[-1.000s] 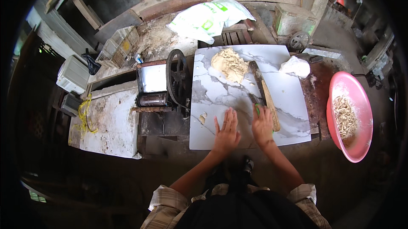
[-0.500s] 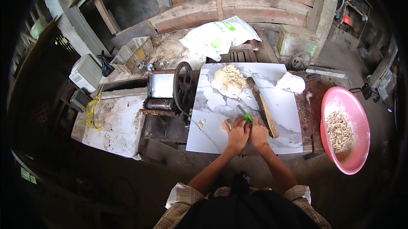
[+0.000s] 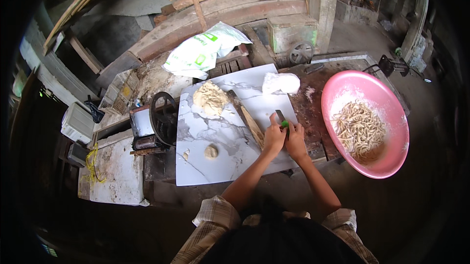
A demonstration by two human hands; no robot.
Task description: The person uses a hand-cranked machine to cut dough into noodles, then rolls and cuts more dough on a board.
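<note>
Over the right part of a marble-patterned board [image 3: 235,141], my right hand [image 3: 295,142] is closed around the green handle of a knife [image 3: 280,116], its blade pointing up and away. My left hand [image 3: 274,135] meets it, fingers curled against the knife near the base of the blade; what else they may pinch is hidden. Just left of my hands lies a long wooden stick [image 3: 249,123], dark at its far end. A large dough lump [image 3: 210,98] rests farther back, and a small dough ball [image 3: 211,152] sits near the board's front left.
At right stands a pink basin [image 3: 364,168] holding floured dough strips [image 3: 360,129]. A white plastic bag [image 3: 281,83] is at the board's back right. A hand-cranked roller machine [image 3: 159,122] stands left of the board. Behind it are a large white sack [image 3: 205,51] and a plastic crate [image 3: 119,91].
The view has swung to the right. My hands have moved from left of the stick to its right, bringing the knife along. The small dough ball now lies uncovered on the board.
</note>
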